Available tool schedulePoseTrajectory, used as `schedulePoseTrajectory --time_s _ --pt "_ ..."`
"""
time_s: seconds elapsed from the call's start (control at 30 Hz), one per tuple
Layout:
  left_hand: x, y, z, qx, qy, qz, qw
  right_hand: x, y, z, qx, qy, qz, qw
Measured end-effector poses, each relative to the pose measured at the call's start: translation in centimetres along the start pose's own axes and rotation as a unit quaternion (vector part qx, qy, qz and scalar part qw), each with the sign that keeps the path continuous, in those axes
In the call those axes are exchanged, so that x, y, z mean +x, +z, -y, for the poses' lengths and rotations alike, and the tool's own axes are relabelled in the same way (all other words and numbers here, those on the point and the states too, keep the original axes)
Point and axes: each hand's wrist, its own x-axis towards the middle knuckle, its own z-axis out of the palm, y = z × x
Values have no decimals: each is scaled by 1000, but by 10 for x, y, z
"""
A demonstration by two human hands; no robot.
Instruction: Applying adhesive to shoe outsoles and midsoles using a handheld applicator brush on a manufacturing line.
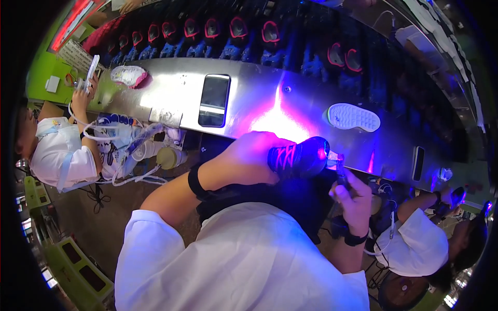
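Note:
My left hand [251, 158] is wrapped around a dark shoe upper [295, 159] with pinkish-red laces, held in front of me at the bench's near edge. The shoe's toe points to the right. My right hand [355, 197] is closed around the dark handle of a small brush [340, 168]. Its pale tip meets the toe edge of the shoe, or lies very close to it. Purple-blue light falls over the shoe and both hands. A white shoe sole [354, 117] with a patterned tread lies on the bench beyond my right hand.
A metal bench [176, 80] carries a phone [215, 100], a white-and-pink shoe piece [128, 76] and a second phone [417, 163]. Behind it stand several dark shoes [238, 28] with red collars. Co-workers sit left [62, 150] and right [415, 243], with white tubes [129, 173] near the left one.

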Motion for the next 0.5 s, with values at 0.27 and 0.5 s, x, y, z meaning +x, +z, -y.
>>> schedulePoseTrajectory --time_s 0.27,0.5 --pt "21 8 -17 -320 -219 162 908 28 -25 20 -111 -24 -13 993" --pt "11 17 -4 -325 -144 127 926 25 -23 18 -135 -28 25 990"
